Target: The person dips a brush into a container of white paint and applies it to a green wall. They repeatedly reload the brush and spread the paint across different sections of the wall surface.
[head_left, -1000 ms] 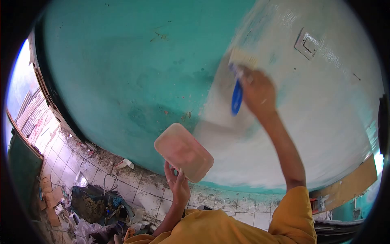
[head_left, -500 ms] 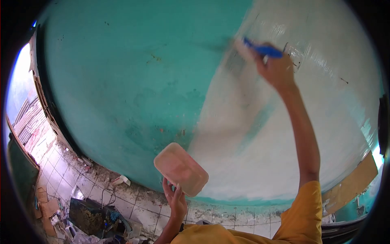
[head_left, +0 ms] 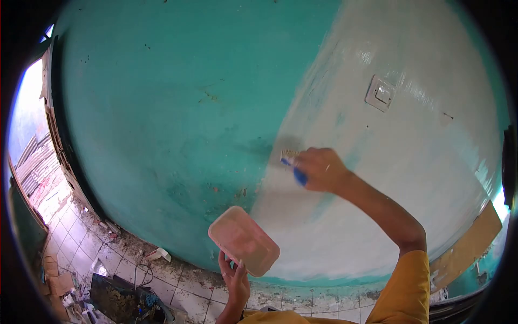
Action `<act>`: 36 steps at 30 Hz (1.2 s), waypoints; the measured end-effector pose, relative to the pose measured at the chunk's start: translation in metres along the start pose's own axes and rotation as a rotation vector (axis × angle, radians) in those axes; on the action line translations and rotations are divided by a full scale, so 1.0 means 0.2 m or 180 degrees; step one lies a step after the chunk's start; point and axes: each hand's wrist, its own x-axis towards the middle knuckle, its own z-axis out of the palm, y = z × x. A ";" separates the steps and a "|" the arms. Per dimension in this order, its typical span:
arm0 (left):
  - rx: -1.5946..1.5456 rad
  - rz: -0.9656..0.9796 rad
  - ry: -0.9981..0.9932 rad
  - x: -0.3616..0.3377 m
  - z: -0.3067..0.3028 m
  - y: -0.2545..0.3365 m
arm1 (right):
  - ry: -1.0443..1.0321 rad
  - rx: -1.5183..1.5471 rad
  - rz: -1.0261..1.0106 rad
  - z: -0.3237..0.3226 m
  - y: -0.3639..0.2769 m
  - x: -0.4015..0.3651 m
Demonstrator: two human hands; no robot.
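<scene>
My right hand is closed around the blue handle of a paintbrush. Its pale bristles are at the wall, near the slanting border between the green area and the whitish painted area. Lower down, my left hand holds a shallow pinkish container from beneath, its fingers and thumb at the near edge. The container is tilted towards me, and pale smears coat its inside. Streaks of green show through the white below the brush.
A switch plate sits on the white part of the wall. Debris and a dark broken box lie on the tiled floor at lower left. A doorway opens at far left; a brown board leans at right.
My right hand has brought the paintbrush down and a little left along the paint border, uncovering the switch plate. My left hand still holds the container, slightly lower in view.
</scene>
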 end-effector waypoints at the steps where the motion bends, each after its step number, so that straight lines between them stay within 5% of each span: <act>1: 0.0006 -0.0018 -0.0006 -0.01 -0.01 -0.01 | 0.0186 -0.0052 0.0165 -0.05 0.07 0.04; 2: 0.0008 -0.0011 -0.0010 -0.01 -0.02 -0.02 | 0.0370 -0.0092 0.0341 -0.13 0.17 0.10; 3: -0.0019 -0.0033 0.0014 -0.01 -0.03 -0.03 | -0.0018 -0.0261 0.1201 -0.27 0.23 0.21; 5: -0.0034 -0.0052 0.0038 -0.01 -0.05 -0.04 | 0.0262 -0.1005 0.1413 -0.46 0.42 0.33; 10: -0.0019 -0.0115 0.0093 -0.03 -0.06 -0.04 | 0.2289 -0.1694 0.0348 -0.62 0.55 0.45; 12: 0.0018 -0.0149 0.0108 -0.04 -0.08 -0.03 | 0.1488 -0.1705 0.0730 -0.49 0.42 0.38; 18: 0.0039 -0.0073 0.0024 -0.03 -0.06 -0.03 | -0.0211 -0.0314 0.0029 0.05 -0.07 0.04; 21: 0.0039 -0.0034 -0.0044 -0.03 -0.04 -0.02 | 0.0443 -0.0114 0.0234 -0.06 0.07 0.09; 25: 0.0062 -0.0131 -0.0022 -0.04 -0.06 -0.05 | 0.0405 -0.1172 0.1636 -0.56 0.44 0.36; 30: 0.0050 -0.0196 0.0014 -0.05 -0.03 -0.08 | 0.1443 -0.1717 0.1367 -0.81 0.68 0.51; 36: -0.0032 -0.0209 -0.0070 -0.05 -0.02 -0.08 | 0.0631 -0.1366 -0.0076 -0.16 0.28 0.17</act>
